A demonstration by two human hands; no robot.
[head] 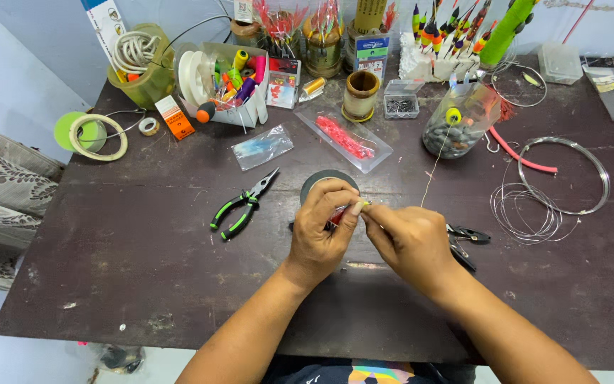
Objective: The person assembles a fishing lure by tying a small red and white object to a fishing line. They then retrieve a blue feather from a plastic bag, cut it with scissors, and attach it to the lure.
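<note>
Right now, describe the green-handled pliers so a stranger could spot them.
On the dark table, look just left of the left hand. The pliers lie alone, long nose pointing up-right; bright green-and-black handles set them apart from the black tool under the right hand.

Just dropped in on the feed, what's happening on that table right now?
A person sits at a dark wooden table crowded with fishing tackle. The left hand and right hand meet at the middle, pinching a small red and pale piece between the fingertips, with a thin line running up toward a clear jar of weights. A roll of dark tape lies just behind the hands. Green-handled pliers lie untouched to the left, wire coils to the right.
</note>
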